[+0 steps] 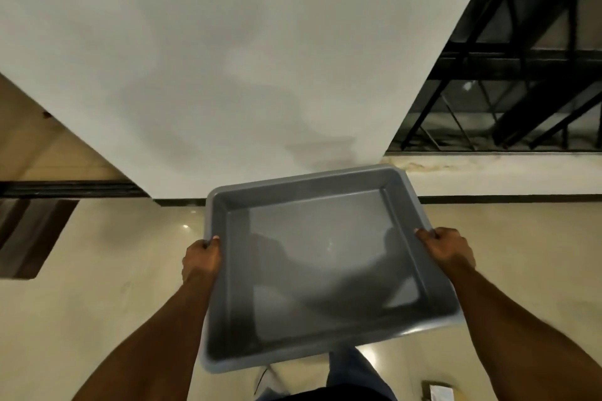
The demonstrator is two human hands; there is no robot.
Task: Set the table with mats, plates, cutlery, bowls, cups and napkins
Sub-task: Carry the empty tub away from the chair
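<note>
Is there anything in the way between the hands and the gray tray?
No. The left hand and the right hand already grip the gray tray by its side rims, held up above the floor. The tray holds nothing.

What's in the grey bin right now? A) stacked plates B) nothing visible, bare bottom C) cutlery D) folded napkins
B: the grey bin shows only its bare bottom with shadows and glare on it, while the left hand and right hand grip its opposite side rims, holding it above the floor.
</note>
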